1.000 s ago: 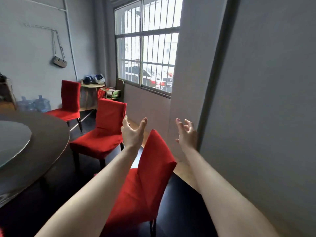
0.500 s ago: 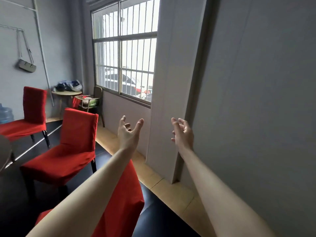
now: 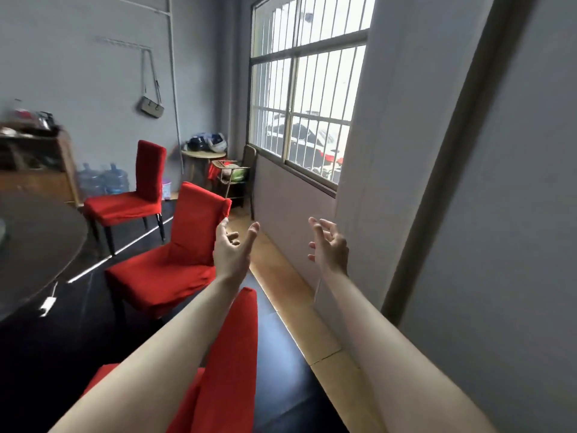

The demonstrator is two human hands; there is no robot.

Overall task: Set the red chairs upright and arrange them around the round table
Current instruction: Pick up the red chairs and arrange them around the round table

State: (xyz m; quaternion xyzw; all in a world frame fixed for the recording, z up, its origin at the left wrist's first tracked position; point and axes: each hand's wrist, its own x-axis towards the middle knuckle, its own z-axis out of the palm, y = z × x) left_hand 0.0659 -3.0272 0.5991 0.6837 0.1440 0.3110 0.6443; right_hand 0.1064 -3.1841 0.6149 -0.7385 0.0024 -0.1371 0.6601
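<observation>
— What's nearest us?
— Our two hands: left hand [image 3: 232, 250] and right hand [image 3: 329, 245] are raised, fingers spread loosely, holding nothing.
— And the red chairs?
— We count three, all upright: the nearest chair [image 3: 231, 354] under our arms, the middle chair [image 3: 175, 270] beyond, the far chair [image 3: 125, 204] near the back wall. The one round table [image 3: 37, 245] stands at left.
— Containers?
— Two water jugs [image 3: 103, 181] beyond; their contents we cannot tell.
</observation>
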